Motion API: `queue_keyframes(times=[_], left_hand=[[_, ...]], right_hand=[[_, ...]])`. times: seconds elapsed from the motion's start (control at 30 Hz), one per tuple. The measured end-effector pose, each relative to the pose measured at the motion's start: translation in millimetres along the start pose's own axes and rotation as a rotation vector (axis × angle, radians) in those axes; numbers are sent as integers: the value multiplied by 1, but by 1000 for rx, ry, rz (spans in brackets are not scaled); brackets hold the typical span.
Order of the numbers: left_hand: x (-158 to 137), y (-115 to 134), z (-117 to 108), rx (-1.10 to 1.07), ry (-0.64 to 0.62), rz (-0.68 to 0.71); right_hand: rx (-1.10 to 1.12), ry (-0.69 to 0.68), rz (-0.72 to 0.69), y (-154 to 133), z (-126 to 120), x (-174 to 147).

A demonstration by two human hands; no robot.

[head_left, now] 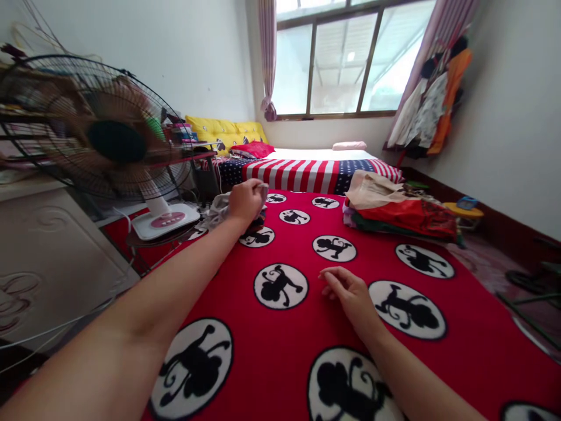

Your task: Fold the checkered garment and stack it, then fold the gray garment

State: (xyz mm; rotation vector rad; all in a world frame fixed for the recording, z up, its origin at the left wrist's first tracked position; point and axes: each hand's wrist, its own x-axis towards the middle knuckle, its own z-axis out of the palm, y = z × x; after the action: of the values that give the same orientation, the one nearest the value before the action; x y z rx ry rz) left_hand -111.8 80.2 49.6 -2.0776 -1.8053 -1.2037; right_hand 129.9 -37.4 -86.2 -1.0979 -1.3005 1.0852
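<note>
My left hand [245, 200] reaches far forward, its fingers closed on a light grey garment [218, 210] at the far left part of the bed. Part of the cloth shows at my fingertips, and darker folded clothes [262, 217] lie just beside and beneath it. Over the middle of the red blanket [302, 351] with black monkeys in white ovals is my right hand [346, 290]. Its fingers are loosely bent and a little apart, with nothing in them. Whether they touch the blanket I cannot tell.
At left, a floor fan [116, 140] stands on a stool near a pale cabinet [39, 251]. A clothes pile [398, 210] lies at the blanket's far right. Beyond is another bed with a striped, starred cover [298, 175]. Clothes [432, 111] hang by the right wall.
</note>
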Motion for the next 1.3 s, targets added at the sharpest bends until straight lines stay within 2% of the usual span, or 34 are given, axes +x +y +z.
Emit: queue_keyframes(times=[0.1,0.17,0.23,0.27,0.3,0.4,0.5,0.6,0.67,0.77,0.87,0.93,1.0,1.07,1.1,1.13,1.2,1.23,1.3], left_hand=[[-28,70,3,-190,-32,243],[-68,103,15,-309,-168,438],[-113,115,32,-545,-465,763],[-132,114,41,-572,-544,839],[-148,110,48,-557,-559,858],[-163,86,57,-529,-538,741],[-141,62,46,-459,-381,530],[-107,41,31,-151,-127,416],[-88,22,23,98,-13,328],[-71,-14,15,294,16,128],[-63,-42,8,270,-64,50],[-60,-47,2,225,-36,55],[-59,-35,-8,82,114,71],[-60,-11,-24,-199,295,93],[-62,4,-34,-358,345,109],[-65,18,-45,-500,356,141],[-71,41,-68,-693,209,248],[-74,48,-79,-763,86,309],[-77,54,-92,-838,-237,392]], right_hand=[[328,132,48,-4,-8,3],[533,204,102,-7,-18,5],[621,223,174,-10,-28,7],[632,213,205,-11,-32,7],[625,200,228,-11,-36,8],[547,210,243,-9,-40,10],[491,259,247,-7,-40,12],[502,262,245,-8,-41,12],[503,245,222,-11,-42,10],[443,200,185,-14,-43,8],[168,117,129,-14,-43,7],[-123,58,39,-12,-41,7],[-359,-17,-80,-9,-37,6],[-456,-79,-204,-9,-32,4],[-463,-56,-273,-10,-32,2],[-457,12,-340,-11,-32,1],[-430,271,-432,-17,-39,2],[-408,434,-442,-20,-46,4],[-332,728,-409,-26,-65,12]])
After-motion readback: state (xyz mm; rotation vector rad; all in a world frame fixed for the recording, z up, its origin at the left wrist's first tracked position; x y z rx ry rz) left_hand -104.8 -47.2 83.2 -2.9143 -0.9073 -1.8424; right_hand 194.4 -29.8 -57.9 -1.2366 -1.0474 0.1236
